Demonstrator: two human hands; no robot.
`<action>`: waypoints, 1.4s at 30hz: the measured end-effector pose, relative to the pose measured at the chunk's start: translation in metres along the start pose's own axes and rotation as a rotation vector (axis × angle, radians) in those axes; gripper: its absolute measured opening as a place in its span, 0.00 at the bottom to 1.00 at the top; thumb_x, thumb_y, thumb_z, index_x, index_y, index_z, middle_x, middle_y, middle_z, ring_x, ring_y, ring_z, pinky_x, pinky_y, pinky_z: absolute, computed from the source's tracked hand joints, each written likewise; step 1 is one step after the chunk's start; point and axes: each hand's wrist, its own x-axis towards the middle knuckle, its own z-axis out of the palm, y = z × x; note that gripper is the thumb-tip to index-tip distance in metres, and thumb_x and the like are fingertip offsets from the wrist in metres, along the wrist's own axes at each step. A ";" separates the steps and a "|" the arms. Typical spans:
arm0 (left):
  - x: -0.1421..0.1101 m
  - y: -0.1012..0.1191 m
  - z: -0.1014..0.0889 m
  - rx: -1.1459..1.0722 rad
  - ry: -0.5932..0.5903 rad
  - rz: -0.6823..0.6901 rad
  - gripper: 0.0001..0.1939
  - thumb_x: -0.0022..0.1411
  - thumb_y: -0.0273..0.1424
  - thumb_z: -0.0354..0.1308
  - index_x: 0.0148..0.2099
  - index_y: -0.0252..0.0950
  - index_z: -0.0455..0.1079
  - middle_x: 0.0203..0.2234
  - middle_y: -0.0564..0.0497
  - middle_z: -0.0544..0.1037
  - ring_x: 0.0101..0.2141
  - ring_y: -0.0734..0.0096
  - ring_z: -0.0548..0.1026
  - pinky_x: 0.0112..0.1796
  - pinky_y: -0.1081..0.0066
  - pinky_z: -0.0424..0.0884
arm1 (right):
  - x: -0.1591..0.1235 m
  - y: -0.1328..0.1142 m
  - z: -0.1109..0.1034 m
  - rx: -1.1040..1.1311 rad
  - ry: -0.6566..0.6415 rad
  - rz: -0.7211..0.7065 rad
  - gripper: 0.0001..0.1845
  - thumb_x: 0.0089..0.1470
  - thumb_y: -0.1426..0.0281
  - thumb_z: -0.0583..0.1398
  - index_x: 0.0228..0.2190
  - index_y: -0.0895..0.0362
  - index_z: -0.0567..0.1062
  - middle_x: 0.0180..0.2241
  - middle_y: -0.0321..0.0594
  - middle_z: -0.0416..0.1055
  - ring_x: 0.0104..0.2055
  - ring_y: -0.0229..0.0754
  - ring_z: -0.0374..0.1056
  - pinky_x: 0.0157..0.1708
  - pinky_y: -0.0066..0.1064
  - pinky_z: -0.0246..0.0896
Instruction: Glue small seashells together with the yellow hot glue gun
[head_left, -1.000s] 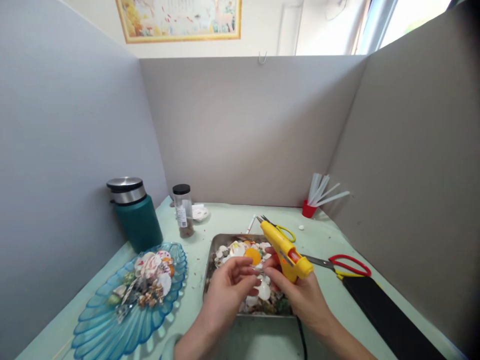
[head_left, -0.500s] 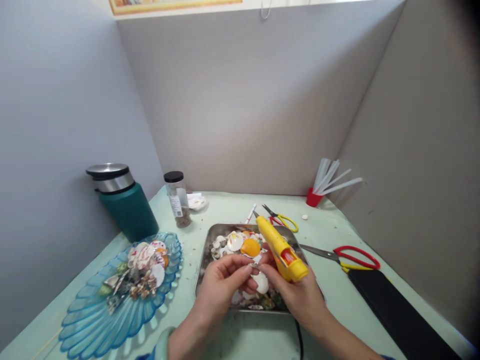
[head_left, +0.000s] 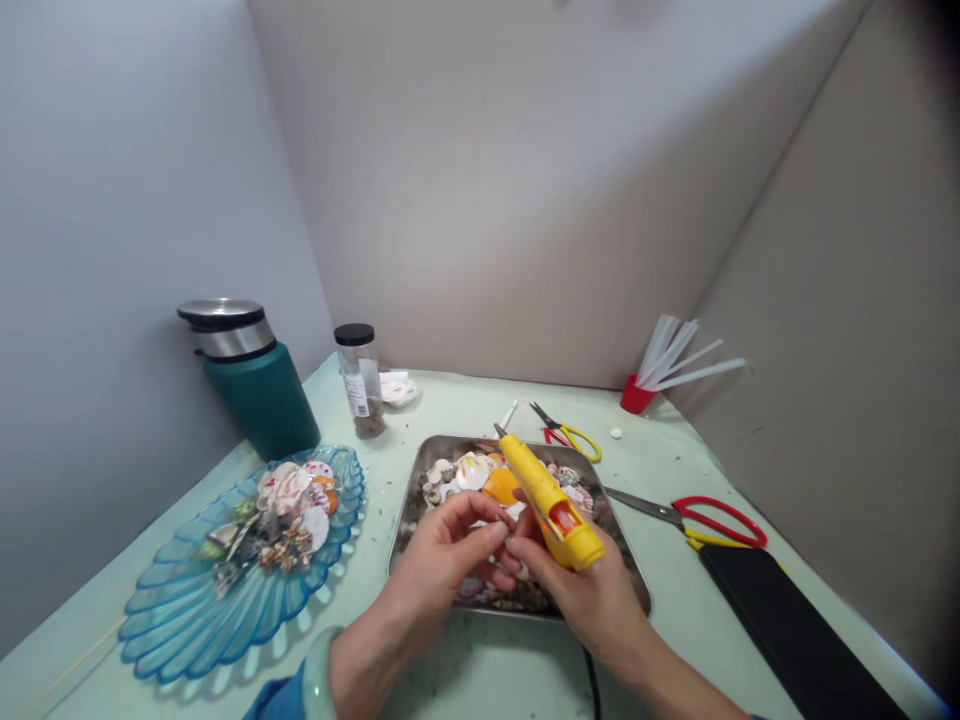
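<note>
Over a metal tray of seashells, my hands meet at the fingertips. My left hand is closed in a pinch on a tiny piece, too small and blurred to name. A yellow hot glue gun rests in my right hand, its nozzle pointing away to the upper left. My right thumb and finger also touch or nearly touch the tiny piece. In the tray lie an orange shell, a white shell and many smaller ones, partly hidden by my hands.
A blue shell-shaped dish with shells stands left, before a teal bottle. Behind are a jar and a red cup of glue sticks. To the right lie large scissors, small scissors and a black slab.
The view has tilted down and shifted slightly. My hands stay together over the tray, and the glue gun has moved a little left and tipped.
</note>
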 end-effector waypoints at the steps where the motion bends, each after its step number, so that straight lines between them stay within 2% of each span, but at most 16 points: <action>1: 0.000 0.000 -0.001 -0.010 -0.010 0.003 0.10 0.55 0.32 0.65 0.35 0.32 0.69 0.25 0.50 0.77 0.24 0.73 0.75 0.27 0.72 0.73 | 0.000 -0.002 -0.001 0.005 0.003 -0.001 0.08 0.51 0.67 0.63 0.34 0.55 0.72 0.28 0.34 0.71 0.28 0.39 0.67 0.31 0.30 0.66; 5: 0.000 0.000 -0.003 -0.072 -0.051 -0.033 0.09 0.57 0.29 0.63 0.39 0.31 0.71 0.22 0.52 0.76 0.22 0.76 0.75 0.27 0.75 0.73 | 0.002 -0.009 -0.005 0.036 0.016 -0.010 0.13 0.54 0.65 0.61 0.41 0.55 0.71 0.29 0.35 0.71 0.26 0.37 0.66 0.29 0.30 0.66; 8: -0.001 0.002 -0.005 -0.142 -0.137 -0.093 0.12 0.57 0.27 0.62 0.44 0.31 0.71 0.26 0.52 0.76 0.20 0.78 0.75 0.26 0.76 0.73 | 0.001 -0.011 -0.006 0.045 0.021 -0.032 0.12 0.52 0.67 0.62 0.40 0.54 0.72 0.35 0.37 0.74 0.35 0.41 0.70 0.41 0.34 0.65; 10: -0.001 0.003 -0.006 -0.167 -0.208 -0.136 0.15 0.57 0.27 0.62 0.47 0.32 0.70 0.25 0.52 0.76 0.19 0.78 0.74 0.24 0.76 0.72 | 0.000 -0.011 -0.006 0.056 -0.002 -0.037 0.13 0.51 0.68 0.63 0.41 0.52 0.72 0.36 0.37 0.75 0.38 0.42 0.71 0.46 0.35 0.64; 12: 0.000 0.003 -0.009 -0.172 -0.261 -0.163 0.17 0.57 0.27 0.62 0.50 0.33 0.68 0.25 0.52 0.76 0.18 0.78 0.74 0.23 0.78 0.71 | -0.002 -0.011 -0.006 0.080 -0.054 -0.025 0.14 0.52 0.68 0.62 0.42 0.52 0.72 0.36 0.37 0.75 0.35 0.41 0.71 0.42 0.34 0.66; 15: 0.001 0.003 -0.010 -0.163 -0.290 -0.182 0.21 0.57 0.27 0.62 0.53 0.32 0.66 0.25 0.51 0.77 0.17 0.80 0.74 0.22 0.80 0.69 | -0.003 -0.013 -0.008 0.126 -0.139 0.004 0.09 0.53 0.67 0.61 0.38 0.53 0.74 0.32 0.36 0.75 0.31 0.40 0.71 0.35 0.32 0.67; 18: 0.001 0.002 -0.007 -0.138 -0.218 -0.153 0.18 0.58 0.31 0.62 0.49 0.32 0.67 0.25 0.51 0.77 0.16 0.79 0.73 0.21 0.79 0.68 | -0.001 -0.014 -0.009 0.171 -0.132 0.025 0.10 0.53 0.65 0.62 0.38 0.54 0.72 0.27 0.34 0.71 0.27 0.38 0.69 0.31 0.30 0.65; 22: 0.001 0.000 0.001 0.031 -0.060 -0.029 0.15 0.54 0.38 0.64 0.38 0.32 0.68 0.24 0.53 0.76 0.16 0.78 0.73 0.21 0.77 0.68 | 0.001 -0.011 -0.007 0.204 -0.021 0.044 0.17 0.52 0.64 0.63 0.43 0.54 0.68 0.27 0.32 0.68 0.25 0.35 0.64 0.27 0.27 0.62; 25: -0.001 -0.003 0.006 0.186 0.012 0.045 0.14 0.51 0.37 0.65 0.34 0.32 0.69 0.22 0.54 0.74 0.16 0.78 0.72 0.20 0.77 0.67 | 0.001 -0.009 -0.006 0.202 0.031 0.055 0.18 0.52 0.63 0.63 0.43 0.54 0.68 0.27 0.32 0.67 0.25 0.35 0.63 0.27 0.27 0.61; 30: -0.004 -0.006 0.006 0.363 0.122 0.124 0.09 0.54 0.34 0.62 0.34 0.33 0.72 0.20 0.53 0.74 0.17 0.75 0.72 0.20 0.77 0.66 | -0.001 -0.009 -0.005 0.169 0.054 0.049 0.19 0.49 0.62 0.65 0.42 0.54 0.70 0.28 0.33 0.69 0.28 0.37 0.65 0.30 0.28 0.62; 36: -0.004 -0.002 0.004 0.385 0.190 0.129 0.07 0.51 0.32 0.64 0.30 0.32 0.73 0.17 0.53 0.74 0.16 0.74 0.72 0.19 0.77 0.65 | 0.001 -0.007 -0.011 0.084 0.047 0.036 0.18 0.51 0.61 0.63 0.43 0.54 0.71 0.29 0.34 0.70 0.25 0.36 0.63 0.27 0.28 0.62; 40: 0.000 0.004 -0.002 0.380 0.250 0.165 0.07 0.50 0.31 0.65 0.29 0.32 0.73 0.16 0.54 0.74 0.15 0.75 0.71 0.19 0.77 0.65 | -0.001 -0.011 -0.028 -0.014 -0.004 0.024 0.14 0.49 0.63 0.65 0.37 0.55 0.76 0.24 0.34 0.69 0.23 0.36 0.61 0.23 0.28 0.60; 42: 0.003 0.007 -0.005 0.349 0.279 0.164 0.06 0.48 0.30 0.65 0.28 0.32 0.73 0.17 0.54 0.75 0.15 0.75 0.71 0.19 0.77 0.64 | -0.003 -0.012 -0.035 -0.118 0.024 -0.009 0.12 0.47 0.61 0.65 0.34 0.54 0.78 0.22 0.34 0.68 0.23 0.38 0.61 0.24 0.29 0.60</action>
